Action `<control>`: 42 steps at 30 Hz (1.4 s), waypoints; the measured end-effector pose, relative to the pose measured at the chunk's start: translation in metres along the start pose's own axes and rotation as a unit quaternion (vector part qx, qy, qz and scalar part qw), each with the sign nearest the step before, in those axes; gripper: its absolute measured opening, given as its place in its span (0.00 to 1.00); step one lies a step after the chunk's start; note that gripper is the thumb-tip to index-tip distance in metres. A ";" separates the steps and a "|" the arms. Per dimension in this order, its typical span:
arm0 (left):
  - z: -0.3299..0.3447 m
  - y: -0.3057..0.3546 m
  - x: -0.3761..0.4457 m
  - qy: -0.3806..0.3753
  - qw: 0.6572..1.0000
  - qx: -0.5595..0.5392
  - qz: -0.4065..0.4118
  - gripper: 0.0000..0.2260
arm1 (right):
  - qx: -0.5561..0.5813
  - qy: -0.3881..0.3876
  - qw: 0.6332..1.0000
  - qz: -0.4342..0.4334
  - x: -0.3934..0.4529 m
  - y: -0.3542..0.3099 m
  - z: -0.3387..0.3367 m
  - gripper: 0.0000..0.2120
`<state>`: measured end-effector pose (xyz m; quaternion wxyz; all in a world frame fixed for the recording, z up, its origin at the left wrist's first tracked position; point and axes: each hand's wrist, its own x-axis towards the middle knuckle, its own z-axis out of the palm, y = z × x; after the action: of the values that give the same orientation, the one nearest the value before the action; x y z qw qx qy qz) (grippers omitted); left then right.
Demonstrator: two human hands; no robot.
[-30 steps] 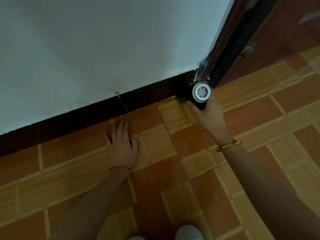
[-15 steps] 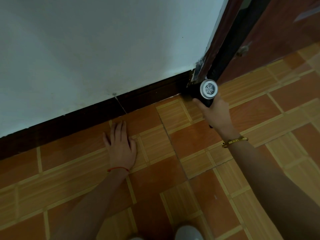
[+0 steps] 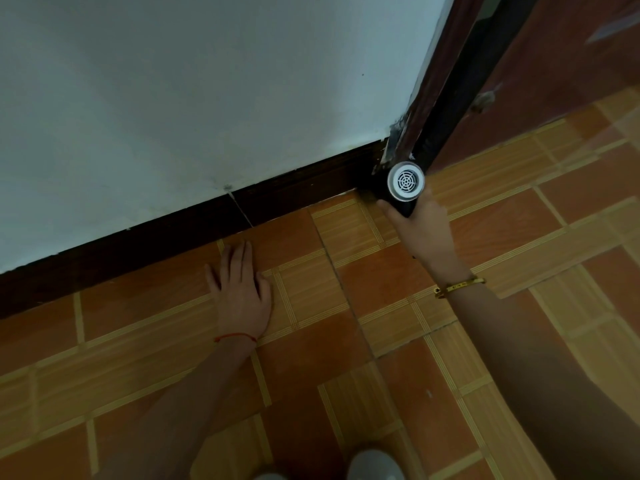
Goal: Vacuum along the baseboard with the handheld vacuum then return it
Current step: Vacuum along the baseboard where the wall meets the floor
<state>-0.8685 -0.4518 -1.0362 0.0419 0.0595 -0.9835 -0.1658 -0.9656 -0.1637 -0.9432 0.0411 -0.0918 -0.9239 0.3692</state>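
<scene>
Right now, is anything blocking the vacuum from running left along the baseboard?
Nothing visible lies against the baseboard. The left hand rests flat on the floor just short of it, leftward of the vacuum.

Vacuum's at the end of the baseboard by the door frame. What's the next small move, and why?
Probably draw the vacuum leftward along the baseboard. The right hand grips it with its front end in the corner where the baseboard meets the door frame, so nothing lies further right. The left hand rests flat on the floor beside that path and may need shifting.
</scene>
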 end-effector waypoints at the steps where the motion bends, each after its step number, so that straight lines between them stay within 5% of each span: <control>1: 0.000 0.000 0.000 -0.002 1.000 -0.002 0.001 0.26 | 0.005 0.007 1.000 0.010 0.001 0.001 0.000 0.34; 9: -0.004 -0.003 -0.006 -0.033 0.998 0.046 0.012 0.27 | -0.008 0.020 0.999 0.029 -0.007 -0.006 0.000 0.36; 18: -0.020 -0.033 -0.062 -0.068 0.994 0.068 0.059 0.26 | 0.024 -0.089 0.994 -0.061 -0.044 -0.052 0.039 0.31; 27: -0.031 -0.052 -0.103 -0.080 0.993 0.067 0.051 0.26 | 0.022 -0.001 1.000 -0.008 -0.042 -0.047 0.034 0.35; 37: -0.033 -0.052 -0.107 -0.079 0.995 0.030 0.044 0.27 | 0.021 -0.107 0.988 -0.112 -0.073 -0.082 0.078 0.31; 42: -0.033 -0.052 -0.107 -0.075 0.996 0.019 0.045 0.27 | 0.027 -0.027 0.998 -0.050 -0.064 -0.064 0.060 0.33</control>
<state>-0.7538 -0.4971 -1.0286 -0.0252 0.0033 -0.9885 -0.1488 -0.9204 -0.2622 -0.9430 0.0372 -0.0341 -0.9177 0.3940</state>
